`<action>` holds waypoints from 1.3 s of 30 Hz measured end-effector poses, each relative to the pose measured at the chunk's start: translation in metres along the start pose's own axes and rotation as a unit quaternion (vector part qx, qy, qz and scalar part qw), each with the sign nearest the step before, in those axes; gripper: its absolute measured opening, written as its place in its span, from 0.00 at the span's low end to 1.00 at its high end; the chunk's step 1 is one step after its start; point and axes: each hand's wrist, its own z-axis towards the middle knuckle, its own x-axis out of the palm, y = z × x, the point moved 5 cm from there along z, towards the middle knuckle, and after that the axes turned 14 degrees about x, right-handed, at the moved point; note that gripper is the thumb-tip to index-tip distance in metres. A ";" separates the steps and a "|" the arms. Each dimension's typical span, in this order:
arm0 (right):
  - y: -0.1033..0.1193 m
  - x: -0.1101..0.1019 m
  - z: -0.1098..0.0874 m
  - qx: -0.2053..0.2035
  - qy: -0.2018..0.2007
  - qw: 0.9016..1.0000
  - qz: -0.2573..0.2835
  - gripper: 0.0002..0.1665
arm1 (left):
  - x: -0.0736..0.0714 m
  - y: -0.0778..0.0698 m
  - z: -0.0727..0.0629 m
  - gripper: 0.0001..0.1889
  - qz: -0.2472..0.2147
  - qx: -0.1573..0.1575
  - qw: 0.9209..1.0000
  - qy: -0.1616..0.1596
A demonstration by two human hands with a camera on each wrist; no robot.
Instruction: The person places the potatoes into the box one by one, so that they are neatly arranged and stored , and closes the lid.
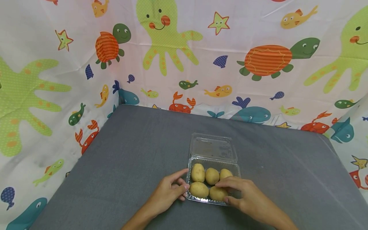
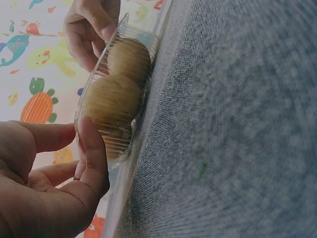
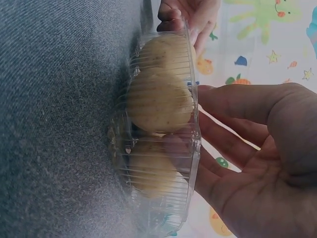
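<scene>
A clear plastic clamshell container [image 1: 205, 200] stands on the cloth with its lid folded back, holding several yellow potatoes [image 1: 198, 172] in two rows. At its left side my left hand [image 1: 170, 191] pinches the rim between thumb and fingers; the left wrist view shows the fingertips [image 2: 90, 134] against the clear wall. My right hand [image 1: 244, 195] reaches over the right side and holds the front-right potato [image 1: 217, 193], which sits low in the container. Through the ribbed plastic in the right wrist view, one fingertip [image 3: 178, 148] shows between potatoes. Part of the back-right potato [image 1: 225, 173] is hidden.
The open lid [image 1: 213, 147] lies behind the container on the dark grey cloth [image 1: 138, 150]. A white curtain [image 1: 195, 64] printed with sea animals hangs along the back and both sides of the table.
</scene>
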 end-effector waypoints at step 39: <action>-0.049 -0.033 0.010 0.175 -0.167 0.957 0.159 0.30 | 0.000 0.000 0.000 0.32 0.006 0.008 1.000 0.001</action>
